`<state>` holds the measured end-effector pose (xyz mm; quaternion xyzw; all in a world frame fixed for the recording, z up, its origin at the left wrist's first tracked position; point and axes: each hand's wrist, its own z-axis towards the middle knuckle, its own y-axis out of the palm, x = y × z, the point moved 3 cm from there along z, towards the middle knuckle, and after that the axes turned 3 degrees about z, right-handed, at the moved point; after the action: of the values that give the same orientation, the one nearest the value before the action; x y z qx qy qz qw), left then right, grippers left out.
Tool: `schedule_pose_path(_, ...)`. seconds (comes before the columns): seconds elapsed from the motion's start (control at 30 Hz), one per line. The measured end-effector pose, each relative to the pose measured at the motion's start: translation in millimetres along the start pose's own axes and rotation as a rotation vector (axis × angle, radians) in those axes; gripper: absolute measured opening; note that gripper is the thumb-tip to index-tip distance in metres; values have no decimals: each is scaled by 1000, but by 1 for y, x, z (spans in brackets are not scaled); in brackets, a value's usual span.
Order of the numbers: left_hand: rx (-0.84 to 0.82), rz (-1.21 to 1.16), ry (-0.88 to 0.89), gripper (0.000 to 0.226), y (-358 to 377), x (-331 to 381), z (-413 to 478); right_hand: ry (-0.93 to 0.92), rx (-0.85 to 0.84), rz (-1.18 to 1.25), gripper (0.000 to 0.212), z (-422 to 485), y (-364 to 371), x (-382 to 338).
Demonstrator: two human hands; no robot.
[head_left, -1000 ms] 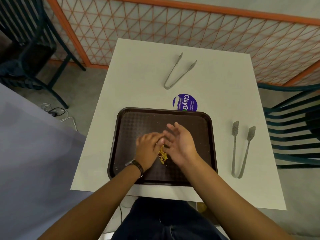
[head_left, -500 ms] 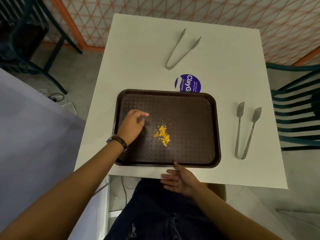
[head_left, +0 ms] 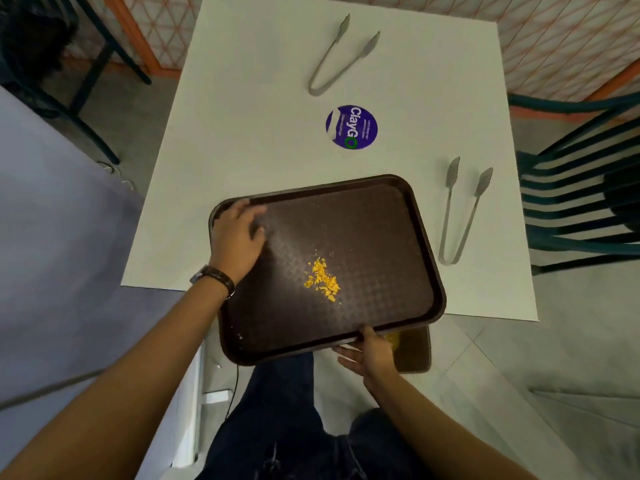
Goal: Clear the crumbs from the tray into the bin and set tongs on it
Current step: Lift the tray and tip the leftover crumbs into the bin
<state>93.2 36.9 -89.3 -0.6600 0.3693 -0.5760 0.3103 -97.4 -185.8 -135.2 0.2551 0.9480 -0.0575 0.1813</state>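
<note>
A dark brown tray (head_left: 374,237) lies skewed, its near edge hanging out past the front edge of the white table (head_left: 259,98). A small heap of yellow crumbs (head_left: 322,280) sits near its middle. My left hand (head_left: 235,239) rests palm down on the tray's far left corner, fingers reaching the rim. My right hand (head_left: 369,351) pinches the near rim, thumb on top and fingers underneath. One pair of metal tongs (head_left: 448,260) lies on the table just right of the tray. A second pair of tongs (head_left: 316,91) lies at the far side.
A brown bin (head_left: 415,351) with yellow bits inside stands on the floor under the table's front edge, partly hidden by the tray. A purple round sticker (head_left: 351,127) marks the table. A green slatted chair (head_left: 571,209) stands right, a dark chair (head_left: 69,46) far left.
The tray has slid toward me and turned, now overhanging the table's front edge. My right hand rose to take its near rim. My left hand shifted to the far left corner.
</note>
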Motion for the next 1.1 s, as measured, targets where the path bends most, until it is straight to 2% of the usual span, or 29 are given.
schedule_pose_path(0.07,-50,135,-98,49,11,-14,-24,-32,-56,56,25,-1,-19,16)
schedule_pose_path(0.13,-82,150,-192,53,24,-22,-57,-59,-151,150,31,-8,-36,25)
schedule_pose_path(0.2,-31,152,-231,52,31,-24,-93,-98,-241,171,28,-18,-60,31)
schedule_pose_path(0.37,147,52,-269,52,39,-11,-199,-171,-355,-19,30,-33,-151,56)
schedule_pose_path(0.5,14,-66,-421,54,58,4,-293,-113,-389,-97,36,-34,-216,86)
schedule_pose_path(0.67,-180,-167,-546,57,72,8,-380,-66,-379,-255,45,-24,-266,95)
schedule_pose_path(0.77,-307,-308,-598,39,95,11,-409,-61,-370,-381,49,-5,-281,93)
schedule_pose_path(0.83,-274,-322,-625,30,118,17,-425,-78,-359,-417,44,11,-287,94)
schedule_pose_path(1.0,-127,-414,-767,36,182,22,-448,-21,-340,-358,32,44,-308,127)
schedule_pose_path(1.1,-135,-449,-826,34,222,24,-449,-11,-247,-388,38,67,-334,171)
